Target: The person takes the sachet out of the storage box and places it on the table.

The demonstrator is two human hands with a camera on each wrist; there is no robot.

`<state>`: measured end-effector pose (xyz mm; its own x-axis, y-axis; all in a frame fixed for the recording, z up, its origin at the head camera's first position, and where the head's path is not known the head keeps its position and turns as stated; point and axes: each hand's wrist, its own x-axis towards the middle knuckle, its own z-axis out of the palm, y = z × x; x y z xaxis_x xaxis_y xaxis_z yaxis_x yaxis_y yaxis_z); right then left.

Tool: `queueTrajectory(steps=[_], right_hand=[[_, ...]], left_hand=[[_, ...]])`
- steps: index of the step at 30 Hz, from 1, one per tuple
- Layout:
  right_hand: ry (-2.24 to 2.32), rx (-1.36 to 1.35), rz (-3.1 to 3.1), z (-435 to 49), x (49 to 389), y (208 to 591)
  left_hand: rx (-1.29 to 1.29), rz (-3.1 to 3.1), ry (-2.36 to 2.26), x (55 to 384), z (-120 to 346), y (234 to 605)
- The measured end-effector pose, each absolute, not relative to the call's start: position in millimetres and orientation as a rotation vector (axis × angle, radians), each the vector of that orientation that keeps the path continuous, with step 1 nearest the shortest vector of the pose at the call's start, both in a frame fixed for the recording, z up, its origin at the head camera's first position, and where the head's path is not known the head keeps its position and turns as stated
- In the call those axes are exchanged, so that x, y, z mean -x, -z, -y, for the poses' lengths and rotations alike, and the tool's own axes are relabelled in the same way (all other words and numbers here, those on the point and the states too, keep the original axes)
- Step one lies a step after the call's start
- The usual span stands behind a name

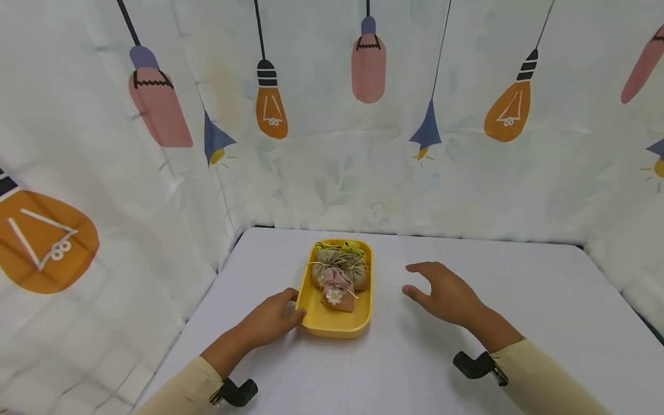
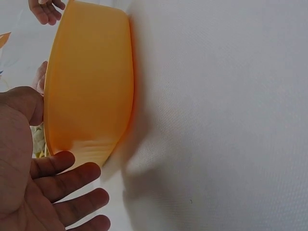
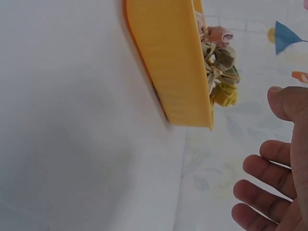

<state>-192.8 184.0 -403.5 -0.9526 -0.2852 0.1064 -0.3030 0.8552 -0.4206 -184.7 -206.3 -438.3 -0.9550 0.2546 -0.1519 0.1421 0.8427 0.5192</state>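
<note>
A yellow plastic tray [image 1: 336, 332] stands on the white table with several small drawstring cloth pouches inside. The pink pouch [image 1: 337, 282], with a white flower on it, lies in front; greenish-grey pouches [image 1: 324, 262] sit behind it, and yellow cloth [image 1: 353, 248] shows at the far end. My left hand [image 1: 270, 320] is at the tray's near left side, its thumb at the rim. In the left wrist view its fingers [image 2: 67, 185] are extended beside the tray wall, not wrapped round it. To the right of the tray, my right hand [image 1: 448, 294] hovers apart from it, holding nothing, thumb and fingers spread.
The white tabletop [image 1: 498, 288] reaches to the back and right around the tray. A printed cloth curtain [image 1: 321, 173] with lamp drawings hangs behind the table and along the left. Both sleeves carry a black wrist mount [image 1: 474, 365].
</note>
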Motion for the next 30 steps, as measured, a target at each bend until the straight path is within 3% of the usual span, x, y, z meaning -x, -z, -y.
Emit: queueTrajectory(steps=[30], right_hand=[[-0.793, -0.563, 3.004, -141, 204, 410]], left_hand=[[-0.245, -2.802, -0.773, 183, 205, 436]])
